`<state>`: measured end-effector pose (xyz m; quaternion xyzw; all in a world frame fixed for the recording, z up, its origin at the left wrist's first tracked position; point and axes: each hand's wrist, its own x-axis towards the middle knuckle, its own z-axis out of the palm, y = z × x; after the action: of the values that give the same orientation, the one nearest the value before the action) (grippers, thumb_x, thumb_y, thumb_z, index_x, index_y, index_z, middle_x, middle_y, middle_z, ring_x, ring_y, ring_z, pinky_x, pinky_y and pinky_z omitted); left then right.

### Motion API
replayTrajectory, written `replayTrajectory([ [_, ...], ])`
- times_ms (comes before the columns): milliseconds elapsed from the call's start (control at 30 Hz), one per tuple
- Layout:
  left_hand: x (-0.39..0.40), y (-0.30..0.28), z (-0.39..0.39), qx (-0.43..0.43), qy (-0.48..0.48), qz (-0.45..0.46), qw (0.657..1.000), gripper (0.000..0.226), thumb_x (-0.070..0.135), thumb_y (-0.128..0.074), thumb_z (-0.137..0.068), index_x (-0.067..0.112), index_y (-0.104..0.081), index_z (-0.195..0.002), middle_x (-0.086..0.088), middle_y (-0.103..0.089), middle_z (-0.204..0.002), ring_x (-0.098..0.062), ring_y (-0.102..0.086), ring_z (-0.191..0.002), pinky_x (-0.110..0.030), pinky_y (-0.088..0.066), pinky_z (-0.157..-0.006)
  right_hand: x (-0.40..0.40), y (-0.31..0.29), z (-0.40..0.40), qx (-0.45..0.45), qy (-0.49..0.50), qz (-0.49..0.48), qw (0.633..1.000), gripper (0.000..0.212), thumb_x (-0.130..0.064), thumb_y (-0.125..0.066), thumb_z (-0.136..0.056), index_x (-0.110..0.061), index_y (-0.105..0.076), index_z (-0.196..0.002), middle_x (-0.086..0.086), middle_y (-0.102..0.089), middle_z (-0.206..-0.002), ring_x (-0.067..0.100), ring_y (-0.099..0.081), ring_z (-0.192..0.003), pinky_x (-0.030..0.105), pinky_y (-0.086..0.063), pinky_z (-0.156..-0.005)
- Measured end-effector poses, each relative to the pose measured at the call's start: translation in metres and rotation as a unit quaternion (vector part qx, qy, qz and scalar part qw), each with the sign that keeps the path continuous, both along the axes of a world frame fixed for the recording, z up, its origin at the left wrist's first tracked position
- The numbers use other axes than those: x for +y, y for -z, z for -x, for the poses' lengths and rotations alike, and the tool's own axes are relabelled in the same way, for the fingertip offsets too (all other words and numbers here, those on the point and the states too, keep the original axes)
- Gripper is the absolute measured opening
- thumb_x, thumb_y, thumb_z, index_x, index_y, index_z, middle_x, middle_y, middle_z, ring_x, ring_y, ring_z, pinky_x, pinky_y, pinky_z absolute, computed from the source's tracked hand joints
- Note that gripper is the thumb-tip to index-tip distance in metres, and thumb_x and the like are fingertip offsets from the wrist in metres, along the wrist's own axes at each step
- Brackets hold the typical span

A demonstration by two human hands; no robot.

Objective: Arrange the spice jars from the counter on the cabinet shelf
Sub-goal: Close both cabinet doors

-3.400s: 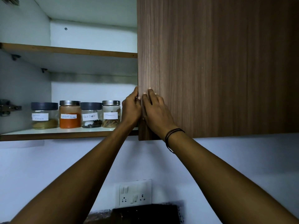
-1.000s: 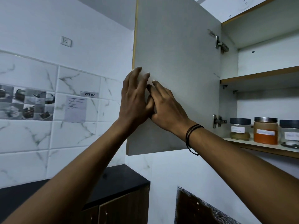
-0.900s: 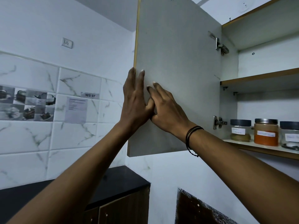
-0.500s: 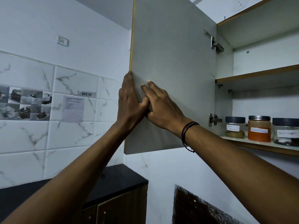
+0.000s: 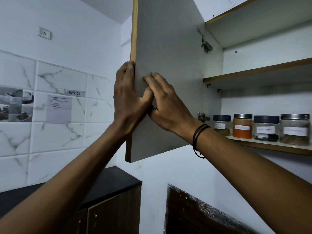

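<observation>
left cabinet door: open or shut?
Open. The cabinet door stands swung out, both hinges and the spice jars on the shelf exposed.

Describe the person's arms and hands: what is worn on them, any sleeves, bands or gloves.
Both forearms are bare, with no sleeve in view. The left hand has no glove, and no ring or band shows on it. The right hand is also ungloved; its wrist carries a dark thin cord bracelet wound in several strands, one loop hanging lower.

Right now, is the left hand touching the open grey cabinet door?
Touching. The head view shows the left hand wrapped on the free edge of the open grey cabinet door, fingers behind it and thumb on the inner face.
</observation>
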<state>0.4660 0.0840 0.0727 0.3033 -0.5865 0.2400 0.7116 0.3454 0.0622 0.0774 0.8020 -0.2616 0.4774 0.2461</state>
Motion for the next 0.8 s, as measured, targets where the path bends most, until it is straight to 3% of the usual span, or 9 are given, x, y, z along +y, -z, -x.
replayTrajectory([
  [200, 0.031, 0.001, 0.05, 0.006, 0.08, 0.017, 0.997, 0.054, 0.007, -0.063, -0.078, 0.003, -0.054, -0.132, -0.008, -0.056, -0.131, -0.013, -0.049, -0.123, -0.015, -0.04, -0.098, 0.026, 0.004, 0.042, -0.026, -0.042, 0.001, 0.999, 0.062, -0.032, -0.047, -0.09, -0.008, -0.036, -0.146, 0.013, -0.035, -0.153, 0.028, -0.036, -0.14, 0.044, -0.039, -0.11],
  [300, 0.046, 0.001, 0.083, 0.018, 0.147, 0.025, 0.989, 0.057, 0.003, -0.063, -0.079, 0.004, -0.052, -0.135, 0.001, -0.051, -0.13, -0.002, -0.047, -0.115, -0.011, -0.04, -0.096, 0.044, 0.005, 0.07, -0.06, -0.071, 0.012, 0.996, 0.053, -0.027, -0.047, -0.09, -0.006, -0.042, -0.138, 0.012, -0.049, -0.139, 0.022, -0.05, -0.125, 0.037, -0.044, -0.102],
  [367, 0.055, 0.002, 0.108, 0.021, 0.196, 0.025, 0.98, 0.059, 0.001, -0.061, -0.081, 0.003, -0.049, -0.139, 0.002, -0.048, -0.13, -0.002, -0.047, -0.118, -0.017, -0.044, -0.099, 0.056, 0.007, 0.089, -0.088, -0.085, 0.003, 0.992, 0.05, -0.031, -0.044, -0.091, -0.008, -0.042, -0.136, 0.01, -0.058, -0.127, 0.019, -0.058, -0.112, 0.029, -0.049, -0.089],
  [467, 0.063, 0.003, 0.152, 0.02, 0.289, 0.014, 0.957, 0.059, 0.004, -0.056, -0.085, 0.002, -0.044, -0.143, -0.006, -0.047, -0.141, -0.017, -0.049, -0.13, -0.04, -0.047, -0.106, 0.071, 0.009, 0.124, -0.137, -0.057, -0.015, 0.989, 0.041, -0.026, -0.047, -0.097, -0.013, -0.039, -0.135, 0.0, -0.065, -0.104, 0.011, -0.064, -0.087, 0.024, -0.049, -0.065],
  [567, 0.064, 0.006, 0.202, 0.019, 0.366, -0.004, 0.93, 0.063, 0.008, -0.052, -0.087, 0.001, -0.039, -0.148, -0.014, -0.043, -0.15, -0.025, -0.043, -0.138, -0.048, -0.039, -0.112, 0.082, 0.009, 0.165, -0.193, -0.022, -0.032, 0.98, 0.026, -0.022, -0.046, -0.102, -0.02, -0.045, -0.128, -0.016, -0.063, -0.085, -0.005, -0.062, -0.075, 0.019, -0.05, -0.059],
  [600, 0.063, 0.009, 0.219, 0.013, 0.384, -0.011, 0.923, 0.063, 0.01, -0.05, -0.088, 0.002, -0.037, -0.149, -0.015, -0.042, -0.152, -0.025, -0.041, -0.141, -0.048, -0.036, -0.115, 0.086, 0.009, 0.179, -0.226, -0.033, -0.051, 0.972, 0.017, -0.022, -0.043, -0.104, -0.027, -0.051, -0.118, -0.017, -0.066, -0.079, -0.007, -0.063, -0.073, 0.014, -0.048, -0.057],
  [667, 0.061, 0.016, 0.254, -0.006, 0.418, -0.025, 0.908, 0.062, 0.012, -0.047, -0.092, 0.003, -0.034, -0.152, -0.014, -0.036, -0.157, -0.022, -0.034, -0.146, -0.045, -0.029, -0.121, 0.092, 0.008, 0.208, -0.284, -0.032, -0.065, 0.956, 0.028, -0.023, -0.034, -0.107, -0.039, -0.057, -0.101, -0.023, -0.069, -0.076, -0.009, -0.065, -0.074, 0.007, -0.046, -0.057],
  [800, 0.045, 0.024, 0.314, -0.056, 0.473, -0.047, 0.878, 0.059, 0.018, -0.042, -0.096, 0.005, -0.031, -0.152, -0.01, -0.028, -0.163, -0.017, -0.025, -0.151, -0.037, -0.02, -0.125, 0.097, 0.017, 0.261, -0.315, 0.03, -0.068, 0.946, 0.029, -0.019, -0.032, -0.108, -0.038, -0.051, -0.121, -0.026, -0.067, -0.091, -0.015, -0.062, -0.089, 0.002, -0.045, -0.069],
])
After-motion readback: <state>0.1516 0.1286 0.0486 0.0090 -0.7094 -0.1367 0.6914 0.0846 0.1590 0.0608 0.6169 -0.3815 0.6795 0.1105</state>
